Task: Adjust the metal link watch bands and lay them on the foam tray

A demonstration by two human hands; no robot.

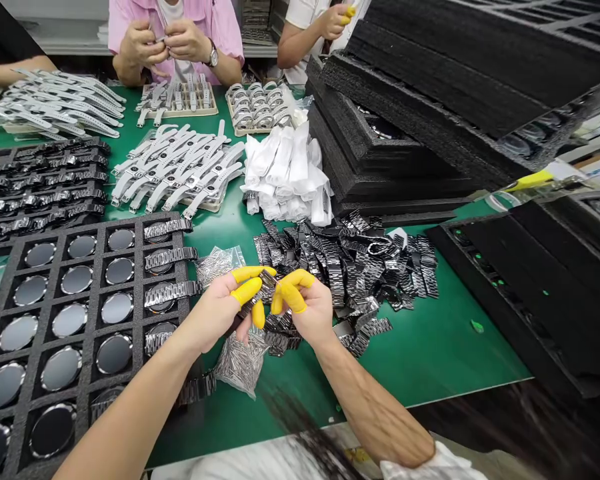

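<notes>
In the middle of the view, my left hand (220, 307) is closed on a dark metal watch strap (267, 285), held up above the table. Yellow finger cots cover several fingertips of both hands. Close against the strap's right end, my right hand (310, 312) pinches its thumb and fingertips together; whatever lies between them is too small to make out. Beneath my hands is a clear bag of thin metal pins (243, 365), with a second pin bag (215, 264) behind my left hand. A heap of dark metal straps (340, 263) spreads behind my right hand.
To the left stands a black foam tray (96, 257) of round watch heads, some with straps. White-strapped watches (180, 167) and white wrapped pieces (290, 167) lie farther back. Foam trays (380, 160) are stacked at right. Two people (175, 40) sit opposite.
</notes>
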